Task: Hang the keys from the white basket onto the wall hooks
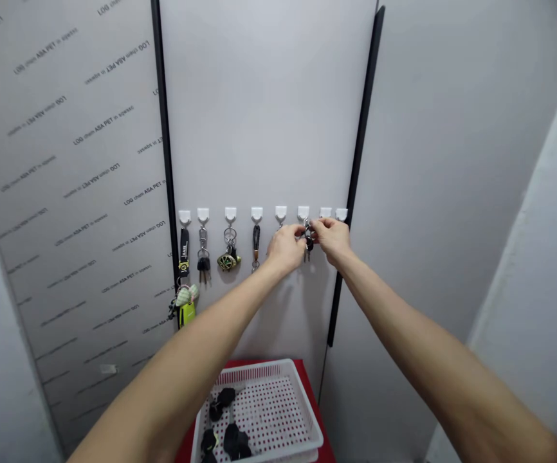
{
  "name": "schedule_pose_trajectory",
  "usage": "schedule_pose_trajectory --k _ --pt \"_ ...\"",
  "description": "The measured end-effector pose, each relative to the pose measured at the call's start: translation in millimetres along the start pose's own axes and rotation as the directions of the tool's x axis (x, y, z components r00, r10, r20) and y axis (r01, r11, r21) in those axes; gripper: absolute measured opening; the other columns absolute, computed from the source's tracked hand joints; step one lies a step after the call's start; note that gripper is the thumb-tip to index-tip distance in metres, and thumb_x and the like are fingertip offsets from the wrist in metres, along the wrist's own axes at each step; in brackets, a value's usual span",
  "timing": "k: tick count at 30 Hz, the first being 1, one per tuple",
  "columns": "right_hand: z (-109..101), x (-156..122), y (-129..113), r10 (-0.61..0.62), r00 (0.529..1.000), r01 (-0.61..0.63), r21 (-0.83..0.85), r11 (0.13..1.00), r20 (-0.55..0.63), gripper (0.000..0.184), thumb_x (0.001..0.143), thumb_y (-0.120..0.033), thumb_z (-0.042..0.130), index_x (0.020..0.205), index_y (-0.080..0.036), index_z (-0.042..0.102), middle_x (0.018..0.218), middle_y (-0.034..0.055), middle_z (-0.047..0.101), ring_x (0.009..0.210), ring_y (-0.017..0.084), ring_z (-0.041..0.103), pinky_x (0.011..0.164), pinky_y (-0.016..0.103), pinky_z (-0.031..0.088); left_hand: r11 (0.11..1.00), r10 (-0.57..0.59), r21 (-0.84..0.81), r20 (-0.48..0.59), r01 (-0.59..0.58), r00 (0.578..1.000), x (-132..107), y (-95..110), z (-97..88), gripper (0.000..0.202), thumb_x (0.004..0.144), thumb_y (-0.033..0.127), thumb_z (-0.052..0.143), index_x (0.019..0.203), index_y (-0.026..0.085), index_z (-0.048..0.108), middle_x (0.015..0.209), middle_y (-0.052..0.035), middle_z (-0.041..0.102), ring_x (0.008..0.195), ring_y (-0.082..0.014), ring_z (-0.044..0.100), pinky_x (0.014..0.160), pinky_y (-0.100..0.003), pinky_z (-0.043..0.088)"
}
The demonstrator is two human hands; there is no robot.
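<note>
A row of several white wall hooks [230, 213] runs across the grey panel. My left hand [285, 247] and my right hand [332, 236] meet at the sixth hook [303, 212], both pinching a key ring with dark keys [308, 239] that hangs there. The keys are partly hidden by my fingers. The two hooks to the right [333, 213] carry nothing. To the left hang a black strap with a green tag [184, 270], a black key [204, 260], a round green fob [229, 259] and a dark slim fob [256, 241].
Below stands a white perforated basket [298, 392] on a red surface [307, 373], with several black keys [230, 424] inside. Black vertical strips [165, 161] frame the panel. A film-covered panel [66, 193] is at the left; a wall is at the right.
</note>
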State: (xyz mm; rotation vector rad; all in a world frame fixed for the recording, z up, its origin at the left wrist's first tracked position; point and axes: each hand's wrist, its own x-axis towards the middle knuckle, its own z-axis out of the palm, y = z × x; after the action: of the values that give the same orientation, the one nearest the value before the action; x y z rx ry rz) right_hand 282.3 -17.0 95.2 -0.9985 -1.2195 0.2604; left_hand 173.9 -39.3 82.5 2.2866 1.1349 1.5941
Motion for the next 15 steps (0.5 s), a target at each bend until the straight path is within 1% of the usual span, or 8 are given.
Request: schedule_pose_trajectory --k 3,5,9,11,12,15 --pt "4.4 7.6 3.6 0.005 0.999 -0.009 -0.104 0.995 -0.042 0.015 0.055 -0.027 0.049 0.053 -0.012 0.051 0.044 -0.0015 0.048 0.04 0.007 0.043 0.04 0.02 0.036 1.0 -0.023 -0.004 0.056 0.024 0.998 4.0 0.4 1.2 0.026 0.064 0.015 0.044 0.089 0.016 0.053 0.085 -0.0028 0.056 0.075 -0.0121 0.049 0.069 -0.024 0.038" --pt "7.3 10.6 8.6 0.015 0.998 -0.023 -0.142 0.99 -0.06 0.015 0.055 -0.027 0.049 0.051 -0.012 0.051 0.043 -0.0012 0.048 0.041 0.008 0.044 0.039 0.019 0.036 0.999 -0.041 -0.009 0.091 0.042 0.995 3.7 -1.1 1.0 0.026 0.063 0.015 0.045 0.088 0.016 0.053 0.084 -0.0024 0.057 0.075 -0.0122 0.05 0.069 -0.024 0.039" --pt "8.1 12.0 19.3 0.044 0.999 -0.048 -0.147 0.988 -0.028 0.016 0.055 -0.028 0.049 0.053 -0.012 0.052 0.044 -0.0006 0.049 0.04 0.007 0.044 0.038 0.018 0.035 0.998 -0.051 -0.017 0.111 0.053 0.993 -7.0 -9.8 -0.8 0.024 0.063 0.015 0.046 0.085 0.016 0.054 0.082 -0.0021 0.057 0.073 -0.0115 0.05 0.071 -0.024 0.038" --pt "4.9 8.3 23.4 0.061 0.998 -0.062 -0.118 0.991 -0.017 0.017 0.056 -0.027 0.047 0.057 -0.011 0.053 0.048 -0.0002 0.05 0.041 0.007 0.045 0.038 0.017 0.035 0.997 -0.05 -0.052 0.129 0.057 0.99 -19.6 -19.2 -0.4 0.023 0.064 0.016 0.045 0.085 0.015 0.054 0.083 -0.002 0.057 0.073 -0.0106 0.05 0.07 -0.023 0.038" --pt "2.7 4.4 25.7 0.067 0.997 -0.07 -0.097 0.993 -0.03 0.018 0.057 -0.026 0.046 0.062 -0.011 0.054 0.051 0.0 0.051 0.041 0.006 0.045 0.038 0.017 0.035 0.994 -0.062 -0.076 0.145 0.074 0.988 -28.4 -25.7 0.4 0.023 0.064 0.016 0.045 0.085 0.015 0.053 0.083 -0.002 0.057 0.072 -0.01 0.05 0.069 -0.022 0.038" --pt "-2.6 -19.4 39.7 0.081 0.992 -0.085 -0.043 0.995 -0.096 0.022 0.06 -0.023 0.042 0.075 -0.012 0.053 0.06 -0.0001 0.052 0.043 0.005 0.045 0.038 0.016 0.034 0.971 -0.161 -0.137 0.221 0.194 0.962 -65.1 -52.5 4.2 0.023 0.065 0.015 0.044 0.086 0.013 0.053 0.082 -0.0027 0.057 0.069 -0.0086 0.05 0.066 -0.019 0.039"
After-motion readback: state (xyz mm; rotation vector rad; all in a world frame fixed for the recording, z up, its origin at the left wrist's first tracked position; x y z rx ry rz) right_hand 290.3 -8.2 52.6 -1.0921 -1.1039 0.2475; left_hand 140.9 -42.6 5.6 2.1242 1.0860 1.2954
